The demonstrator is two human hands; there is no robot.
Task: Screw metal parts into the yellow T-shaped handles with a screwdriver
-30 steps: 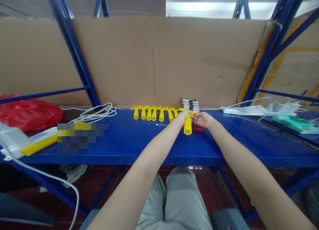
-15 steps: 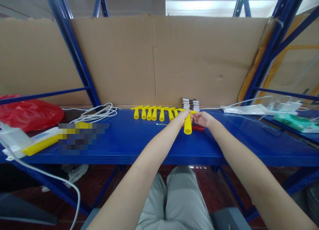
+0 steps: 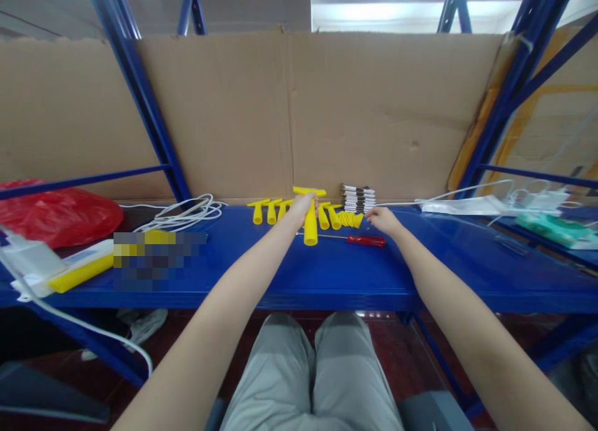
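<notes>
My left hand (image 3: 303,205) is closed around a yellow T-shaped plastic handle (image 3: 311,228), held above the blue shelf with its round open end toward me. Several like handles (image 3: 258,213) stand in a row along the back, some partly hidden by this hand. My right hand (image 3: 382,220) hangs low over the shelf with its fingers drawn together; anything in them is too small to make out. Just left of its fingertips is a row of small yellow pieces (image 3: 350,219). A screwdriver with a red handle (image 3: 367,240) lies in front, its shaft running left behind the held handle.
Stacked white and dark packets (image 3: 359,198) stand against the cardboard panel (image 3: 224,119). At left are coiled white cable (image 3: 187,213), a red plastic bag (image 3: 60,213) and a white-and-yellow power strip (image 3: 84,272). A white sleeve (image 3: 462,205) and a green packet (image 3: 551,227) lie right.
My left hand has moved left with the yellow handle, away from my right hand. The right hand stays near its place, and the screwdriver and small yellow pieces are now uncovered.
</notes>
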